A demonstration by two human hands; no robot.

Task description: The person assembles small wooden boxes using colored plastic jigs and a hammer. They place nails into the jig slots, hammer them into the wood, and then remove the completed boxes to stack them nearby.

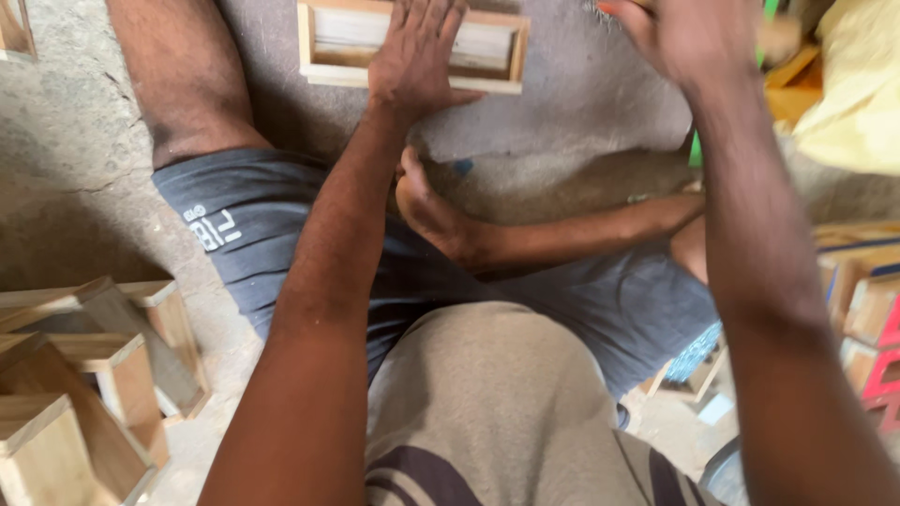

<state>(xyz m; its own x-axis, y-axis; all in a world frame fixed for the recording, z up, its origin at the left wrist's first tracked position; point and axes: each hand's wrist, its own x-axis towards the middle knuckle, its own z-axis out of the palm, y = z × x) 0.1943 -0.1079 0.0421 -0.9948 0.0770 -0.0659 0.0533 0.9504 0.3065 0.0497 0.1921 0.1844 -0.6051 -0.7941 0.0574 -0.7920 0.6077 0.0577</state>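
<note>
Rough concrete floor (75, 159) fills the frame; at top centre lies a shallow wooden frame (328, 56), likely light, stiff and splintery, best gripped by its rails. Left hand (412, 56) presses flat on it, fingers spread; right hand (689, 37), upper right, is blurred, its grip unclear.

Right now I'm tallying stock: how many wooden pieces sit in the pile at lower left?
4, clustered by the left edge: long frame, box, slanted piece, box. The edge cuts some off, so more may be hidden.

Shallow rectangular wooden frame (412, 45), pale unfinished wood, lies flat on the grey floor. Far centre, open side up, top edge cut off.
</note>
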